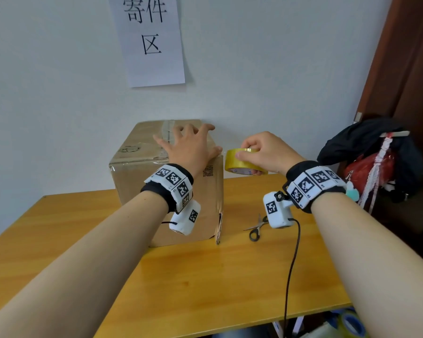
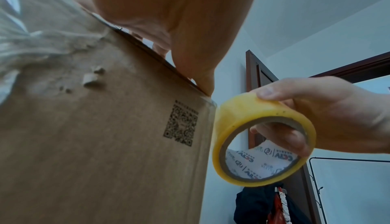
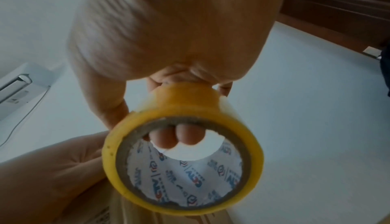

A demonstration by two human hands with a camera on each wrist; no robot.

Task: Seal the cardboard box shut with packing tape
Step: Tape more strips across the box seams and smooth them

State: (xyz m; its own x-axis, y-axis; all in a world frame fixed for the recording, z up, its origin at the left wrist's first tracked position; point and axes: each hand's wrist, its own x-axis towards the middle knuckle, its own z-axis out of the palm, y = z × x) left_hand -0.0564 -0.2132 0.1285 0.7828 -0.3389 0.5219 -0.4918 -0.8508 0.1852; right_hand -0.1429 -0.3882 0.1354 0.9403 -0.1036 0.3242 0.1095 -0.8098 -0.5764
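Note:
A brown cardboard box (image 1: 137, 167) stands on the wooden table (image 1: 205, 276) against the wall, its top flaps down and old clear tape across them. My left hand (image 1: 188, 145) lies flat on the box top with fingers spread, thumb at the right edge (image 2: 202, 77). My right hand (image 1: 264, 152) holds a yellow roll of packing tape (image 1: 239, 162) just right of the box's top corner, fingers through the core (image 3: 181, 137) and thumb on the outside (image 2: 268, 92). The roll (image 2: 263, 137) is close to the box edge; a short clear strip seems to run to that corner.
Scissors (image 1: 257, 228) lie on the table right of the box, under my right wrist. A dark bag with red cloth (image 1: 376, 159) hangs at the right by a brown door. A paper sign (image 1: 149, 37) is on the wall. More tape rolls (image 1: 352, 323) sit below the table's front edge.

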